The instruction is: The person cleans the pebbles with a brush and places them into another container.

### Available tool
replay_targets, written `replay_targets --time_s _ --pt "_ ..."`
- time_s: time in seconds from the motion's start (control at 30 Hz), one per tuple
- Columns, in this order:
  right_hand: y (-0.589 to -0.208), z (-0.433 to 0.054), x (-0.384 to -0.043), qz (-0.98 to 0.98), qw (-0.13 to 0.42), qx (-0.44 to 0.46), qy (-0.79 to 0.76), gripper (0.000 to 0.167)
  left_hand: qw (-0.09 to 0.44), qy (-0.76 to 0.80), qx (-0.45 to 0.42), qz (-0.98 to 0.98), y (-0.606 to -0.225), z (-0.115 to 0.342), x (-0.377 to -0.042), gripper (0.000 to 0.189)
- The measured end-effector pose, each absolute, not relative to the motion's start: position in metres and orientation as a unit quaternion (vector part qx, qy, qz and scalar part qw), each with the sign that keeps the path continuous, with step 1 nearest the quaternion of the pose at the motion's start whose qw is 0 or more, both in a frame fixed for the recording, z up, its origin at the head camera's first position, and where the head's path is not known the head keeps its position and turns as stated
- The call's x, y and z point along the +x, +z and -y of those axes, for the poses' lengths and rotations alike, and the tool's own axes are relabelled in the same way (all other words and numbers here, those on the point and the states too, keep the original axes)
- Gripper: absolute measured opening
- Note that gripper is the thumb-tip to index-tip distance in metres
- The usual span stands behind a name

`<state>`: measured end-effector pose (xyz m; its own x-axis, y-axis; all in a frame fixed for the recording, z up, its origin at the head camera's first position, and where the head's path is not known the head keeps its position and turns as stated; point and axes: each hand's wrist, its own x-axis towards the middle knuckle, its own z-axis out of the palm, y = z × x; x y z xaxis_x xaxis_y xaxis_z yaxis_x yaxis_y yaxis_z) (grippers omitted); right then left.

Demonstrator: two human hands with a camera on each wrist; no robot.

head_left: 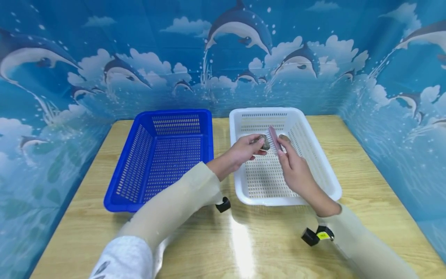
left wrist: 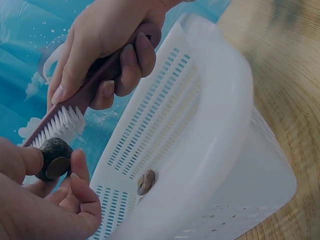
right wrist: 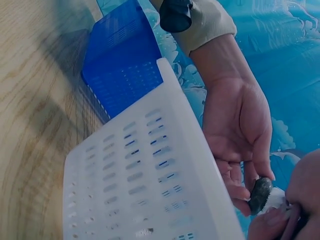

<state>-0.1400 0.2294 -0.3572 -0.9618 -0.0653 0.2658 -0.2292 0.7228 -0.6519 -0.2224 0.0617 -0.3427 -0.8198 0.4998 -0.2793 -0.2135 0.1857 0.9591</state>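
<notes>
Over the white basket [head_left: 240, 174], my left hand [head_left: 245, 149] pinches a dark, rounded shell [left wrist: 56, 152] between thumb and fingertips. The shell has a flat brown oval on one side, which shows in the left wrist view. My right hand [head_left: 296, 170] grips a mauve scrubbing brush [left wrist: 92, 82] by its handle, fingers wrapped round it. The brush's white bristles [left wrist: 65, 122] face the shell, right at its surface. A small brown shell-like piece [left wrist: 146, 182] lies inside the white basket.
A blue plastic basket [head_left: 210, 135] stands to the left of the white one on the wooden table [head_left: 271, 240]. Behind and at both sides hangs a blue dolphin-print sheet [head_left: 167, 46]. Both forearms reach over the table's front, with black wrist cameras [head_left: 223, 204] under the sleeves.
</notes>
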Motion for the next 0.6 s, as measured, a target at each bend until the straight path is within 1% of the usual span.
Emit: replay_targets --time_s 0.27,0.43,0.6 --pt "-0.3551 -0.2247 -0.1369 0.918 0.131 0.091 0.364 0.042 0.28 0.622 0.109 -0.723 -0.3461 -0.0614 -0.2215 0.043" --pt "-0.3532 -0.2248 -0.138 0.918 0.126 0.088 0.367 0.043 0.285 0.616 0.129 -0.723 -0.3484 -0.0632 -0.2216 0.044" --pt "-0.3528 -0.226 -0.1399 0.918 0.115 0.082 0.369 0.044 0.289 0.643 0.124 -0.698 -0.3487 -0.0635 -0.2216 0.044"
